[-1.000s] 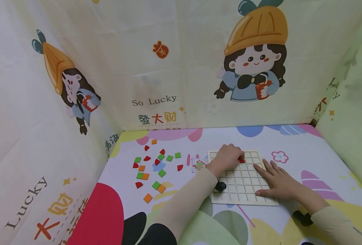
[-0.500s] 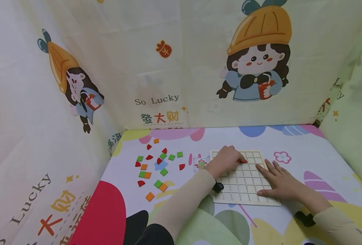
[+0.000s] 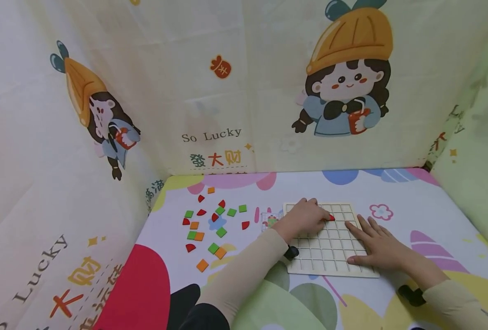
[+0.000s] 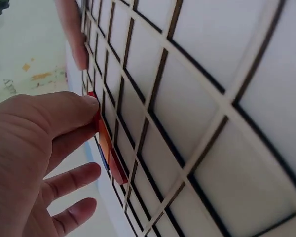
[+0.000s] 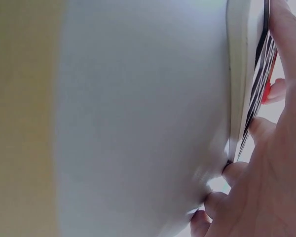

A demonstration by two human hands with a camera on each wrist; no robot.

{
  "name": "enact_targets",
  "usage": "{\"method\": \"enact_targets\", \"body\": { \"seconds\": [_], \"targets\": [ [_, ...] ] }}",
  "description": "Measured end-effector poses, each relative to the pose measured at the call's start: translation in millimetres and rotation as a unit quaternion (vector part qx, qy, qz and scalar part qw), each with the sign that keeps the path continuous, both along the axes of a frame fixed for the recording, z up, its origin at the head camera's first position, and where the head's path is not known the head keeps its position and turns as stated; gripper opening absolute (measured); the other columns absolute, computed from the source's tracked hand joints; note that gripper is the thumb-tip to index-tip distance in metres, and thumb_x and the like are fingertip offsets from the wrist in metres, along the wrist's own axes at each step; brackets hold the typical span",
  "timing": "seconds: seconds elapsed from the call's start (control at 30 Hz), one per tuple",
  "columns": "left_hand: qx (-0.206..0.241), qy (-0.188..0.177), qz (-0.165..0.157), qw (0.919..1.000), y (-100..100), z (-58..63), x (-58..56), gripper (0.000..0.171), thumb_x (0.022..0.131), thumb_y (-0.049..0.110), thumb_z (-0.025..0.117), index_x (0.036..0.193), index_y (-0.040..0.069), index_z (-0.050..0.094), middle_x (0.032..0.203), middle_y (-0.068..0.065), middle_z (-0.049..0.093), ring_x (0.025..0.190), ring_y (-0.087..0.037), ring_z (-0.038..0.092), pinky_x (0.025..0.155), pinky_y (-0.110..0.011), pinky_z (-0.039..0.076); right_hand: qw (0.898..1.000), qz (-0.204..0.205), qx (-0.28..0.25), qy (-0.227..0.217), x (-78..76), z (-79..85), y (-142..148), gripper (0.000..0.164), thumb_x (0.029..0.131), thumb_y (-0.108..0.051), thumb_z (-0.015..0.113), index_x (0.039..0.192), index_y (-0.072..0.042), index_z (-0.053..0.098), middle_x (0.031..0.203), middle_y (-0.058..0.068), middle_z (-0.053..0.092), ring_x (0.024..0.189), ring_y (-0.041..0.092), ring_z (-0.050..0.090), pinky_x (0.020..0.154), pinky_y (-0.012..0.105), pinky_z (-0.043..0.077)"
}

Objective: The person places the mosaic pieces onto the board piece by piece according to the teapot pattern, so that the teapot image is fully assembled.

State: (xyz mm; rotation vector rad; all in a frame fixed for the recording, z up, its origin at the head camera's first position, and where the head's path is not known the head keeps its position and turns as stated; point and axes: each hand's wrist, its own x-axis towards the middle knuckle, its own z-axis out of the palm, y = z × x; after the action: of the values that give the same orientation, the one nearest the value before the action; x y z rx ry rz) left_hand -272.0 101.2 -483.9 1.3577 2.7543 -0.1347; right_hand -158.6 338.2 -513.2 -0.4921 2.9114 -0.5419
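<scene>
The near rows of the gridded board (image 3: 322, 255) hold no pieces; the right hand (image 3: 380, 247), fingers spread, rests on its right edge. The work looks early: 19 loose red, green and orange pieces (image 3: 221, 232) lie to the left on the bench (image 3: 161, 233), and only 3 others show at the board. A patterned card (image 3: 272, 220), partly hidden, sits between. Toward the far side, the left hand (image 3: 306, 217) pinches 1 red piece (image 3: 332, 217) at its right end. Left of that piece, an orange piece (image 4: 104, 140) and a second red piece (image 4: 118, 168) lie on the grid.
</scene>
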Motion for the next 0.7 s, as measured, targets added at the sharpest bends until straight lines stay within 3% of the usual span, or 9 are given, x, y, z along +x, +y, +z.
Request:
{"method": "enact_targets", "body": {
  "seconds": [0.13, 0.27, 0.4, 0.57, 0.7],
  "targets": [
    [-0.044, 0.058, -0.009, 0.9973, 2, 0.8, 2.7, 0.027, 0.107, 0.037, 0.047, 0.124, 0.041, 0.068, 0.124, 0.023, 0.068, 0.101, -0.01, 0.047, 0.092, -0.031, 0.039, 1.0, -0.001, -0.001, 0.001, 0.0, -0.7, -1, 0.105, 0.083, -0.068, 0.072, 0.164, -0.021, 0.027, 0.167, 0.033, 0.017, 0.151, 0.06, 0.01, 0.114, 0.076, 0.014],
    [-0.063, 0.089, -0.013, 0.994, 7, 0.7, 2.8, 0.032, 0.107, 0.043, 0.045, 0.133, 0.039, 0.063, 0.132, 0.023, 0.064, 0.11, -0.009, 0.049, 0.096, -0.03, 0.04, 1.0, -0.004, 0.004, 0.002, 0.2, -0.7, -1, 0.105, 0.082, -0.069, 0.071, 0.164, -0.021, 0.027, 0.167, 0.032, 0.017, 0.152, 0.06, 0.01, 0.115, 0.076, 0.014],
    [-0.046, 0.096, -0.013, 0.9942, 13, -3.3, 1.7, 0.034, 0.107, 0.046, 0.046, 0.137, 0.037, 0.059, 0.134, 0.02, 0.062, 0.116, -0.008, 0.05, 0.099, -0.03, 0.042, 1.0, -0.005, 0.007, 0.001, 0.1, -1.1, -1, 0.105, 0.082, -0.07, 0.071, 0.164, -0.021, 0.028, 0.167, 0.032, 0.017, 0.151, 0.06, 0.01, 0.115, 0.076, 0.014],
    [-0.009, 0.107, 0.001, 0.9942, 24, -6.5, 0.9, 0.025, 0.107, 0.045, 0.05, 0.126, 0.038, 0.063, 0.122, 0.016, 0.063, 0.11, -0.008, 0.054, 0.093, -0.028, 0.045, 1.0, -0.003, 0.008, 0.004, -0.2, -2.2, -1, 0.105, 0.082, -0.07, 0.071, 0.164, -0.021, 0.029, 0.166, 0.033, 0.018, 0.151, 0.061, 0.011, 0.114, 0.076, 0.015],
    [-0.007, 0.1, 0.02, 0.9947, 29, -8.6, -0.7, 0.02, 0.107, 0.045, 0.052, 0.121, 0.038, 0.064, 0.116, 0.015, 0.061, 0.106, -0.008, 0.054, 0.092, -0.028, 0.046, 1.0, -0.001, 0.008, 0.007, -0.5, -2.4, 0, 0.105, 0.082, -0.07, 0.071, 0.164, -0.021, 0.029, 0.166, 0.033, 0.018, 0.15, 0.061, 0.011, 0.114, 0.077, 0.015]
  ]
}}
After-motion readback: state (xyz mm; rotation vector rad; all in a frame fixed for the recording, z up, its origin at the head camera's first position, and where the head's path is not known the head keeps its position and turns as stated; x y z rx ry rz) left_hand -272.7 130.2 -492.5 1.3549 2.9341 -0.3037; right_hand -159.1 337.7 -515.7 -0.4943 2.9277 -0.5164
